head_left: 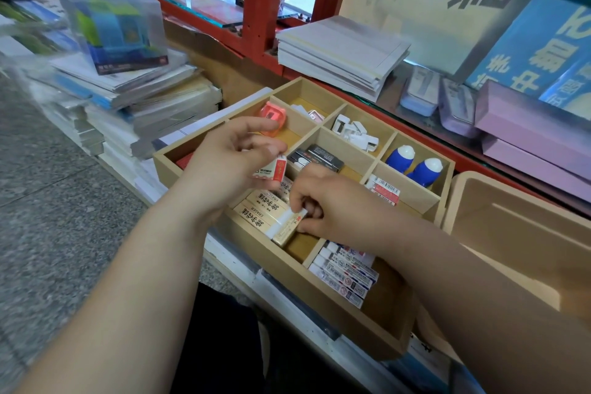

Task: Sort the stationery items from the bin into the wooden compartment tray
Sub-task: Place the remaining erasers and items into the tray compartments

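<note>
The wooden compartment tray (358, 326) lies in front of me on stacked books. My left hand (230, 163) hovers above its middle and pinches a small white eraser with a red end (274, 169). My right hand (323, 205) reaches into the middle front compartment and pinches a beige eraser (287, 230), which sits next to a row of beige erasers (260, 211). Other compartments hold white barcode erasers (345, 275), blue correction rollers (412, 166), black erasers (315, 158), white clips (355, 133) and a pink sharpener (270, 113). The beige bin (518, 233) stands at the right.
Stacks of books (137, 99) with a clear plastic box (115, 29) on top rise at the left. A red-framed glass counter (262, 3) stands behind the tray, with a pile of notebooks (342, 54) and lilac boxes (527, 125) against it. Grey floor lies at the lower left.
</note>
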`<action>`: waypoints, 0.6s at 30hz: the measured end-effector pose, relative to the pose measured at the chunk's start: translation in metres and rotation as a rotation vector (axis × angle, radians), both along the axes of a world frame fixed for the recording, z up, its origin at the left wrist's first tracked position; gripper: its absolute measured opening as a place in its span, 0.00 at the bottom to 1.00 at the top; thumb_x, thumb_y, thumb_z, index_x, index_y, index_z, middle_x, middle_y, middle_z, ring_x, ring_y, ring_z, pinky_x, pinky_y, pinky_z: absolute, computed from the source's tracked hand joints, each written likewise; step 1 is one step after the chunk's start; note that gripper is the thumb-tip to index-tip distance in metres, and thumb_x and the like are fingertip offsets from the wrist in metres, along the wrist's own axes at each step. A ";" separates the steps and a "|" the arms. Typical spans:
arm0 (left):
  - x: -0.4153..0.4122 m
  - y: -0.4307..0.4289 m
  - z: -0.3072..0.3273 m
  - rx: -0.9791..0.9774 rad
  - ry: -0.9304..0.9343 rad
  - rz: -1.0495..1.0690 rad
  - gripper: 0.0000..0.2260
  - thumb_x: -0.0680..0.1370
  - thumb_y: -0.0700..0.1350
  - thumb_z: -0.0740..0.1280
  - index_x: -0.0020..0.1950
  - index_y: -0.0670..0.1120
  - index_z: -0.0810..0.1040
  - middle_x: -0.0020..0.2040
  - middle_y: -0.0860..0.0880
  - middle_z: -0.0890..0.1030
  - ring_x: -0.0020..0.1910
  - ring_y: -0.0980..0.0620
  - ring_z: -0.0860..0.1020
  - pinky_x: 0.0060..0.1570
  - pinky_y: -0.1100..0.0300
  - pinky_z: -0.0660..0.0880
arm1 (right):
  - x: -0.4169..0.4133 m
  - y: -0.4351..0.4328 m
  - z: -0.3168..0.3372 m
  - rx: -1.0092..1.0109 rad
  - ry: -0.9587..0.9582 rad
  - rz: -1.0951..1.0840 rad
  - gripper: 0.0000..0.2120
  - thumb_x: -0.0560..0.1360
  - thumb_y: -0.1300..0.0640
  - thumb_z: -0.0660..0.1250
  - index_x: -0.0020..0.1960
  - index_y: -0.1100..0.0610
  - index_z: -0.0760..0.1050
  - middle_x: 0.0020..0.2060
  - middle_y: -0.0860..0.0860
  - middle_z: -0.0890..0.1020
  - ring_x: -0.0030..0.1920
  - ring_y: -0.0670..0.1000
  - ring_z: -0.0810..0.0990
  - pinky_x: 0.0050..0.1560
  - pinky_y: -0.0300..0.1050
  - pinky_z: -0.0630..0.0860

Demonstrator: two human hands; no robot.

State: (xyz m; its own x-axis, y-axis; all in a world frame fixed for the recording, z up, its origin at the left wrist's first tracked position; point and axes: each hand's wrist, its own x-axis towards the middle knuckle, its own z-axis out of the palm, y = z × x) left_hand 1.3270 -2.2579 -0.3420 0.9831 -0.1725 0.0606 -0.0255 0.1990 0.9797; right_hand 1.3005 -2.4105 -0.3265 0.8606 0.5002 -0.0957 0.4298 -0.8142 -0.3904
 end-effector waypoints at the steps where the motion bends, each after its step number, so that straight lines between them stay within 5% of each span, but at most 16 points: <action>1: 0.000 0.000 0.000 0.002 0.000 -0.002 0.10 0.76 0.34 0.62 0.48 0.50 0.75 0.42 0.49 0.80 0.32 0.57 0.79 0.30 0.64 0.79 | 0.001 0.001 -0.001 -0.004 0.000 -0.004 0.08 0.70 0.62 0.69 0.47 0.57 0.72 0.38 0.41 0.66 0.35 0.39 0.67 0.45 0.38 0.70; 8: -0.001 -0.002 0.001 -0.027 0.031 -0.045 0.12 0.76 0.34 0.61 0.48 0.50 0.75 0.43 0.50 0.80 0.34 0.59 0.80 0.33 0.63 0.80 | -0.001 -0.003 0.000 0.157 0.106 -0.078 0.08 0.69 0.58 0.71 0.46 0.58 0.75 0.34 0.44 0.74 0.36 0.42 0.74 0.42 0.37 0.74; 14: -0.004 -0.003 0.006 -0.188 0.083 -0.193 0.19 0.76 0.28 0.53 0.53 0.48 0.74 0.47 0.48 0.80 0.39 0.56 0.82 0.39 0.58 0.81 | -0.003 -0.007 0.015 0.731 0.029 -0.438 0.06 0.72 0.57 0.66 0.48 0.49 0.73 0.38 0.44 0.76 0.40 0.43 0.76 0.43 0.34 0.74; 16: -0.007 -0.006 0.007 -0.225 0.082 -0.230 0.19 0.76 0.28 0.53 0.56 0.47 0.73 0.50 0.48 0.80 0.39 0.55 0.82 0.37 0.59 0.81 | -0.001 -0.003 0.017 0.791 0.074 -0.465 0.10 0.73 0.58 0.66 0.53 0.52 0.74 0.42 0.45 0.78 0.44 0.44 0.77 0.47 0.37 0.75; 18: -0.008 -0.008 0.008 -0.251 0.073 -0.223 0.19 0.77 0.28 0.53 0.59 0.47 0.72 0.53 0.48 0.78 0.39 0.54 0.83 0.36 0.60 0.81 | -0.001 0.001 0.016 0.778 0.103 -0.439 0.11 0.72 0.59 0.67 0.54 0.54 0.75 0.39 0.46 0.78 0.38 0.39 0.77 0.41 0.29 0.74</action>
State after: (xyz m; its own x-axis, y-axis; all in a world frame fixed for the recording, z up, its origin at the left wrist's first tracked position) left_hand 1.3191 -2.2658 -0.3341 0.9262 -0.3723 0.0594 0.1139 0.4265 0.8973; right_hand 1.2992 -2.4091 -0.3103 0.9954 0.0839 0.0456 0.0747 -0.3863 -0.9193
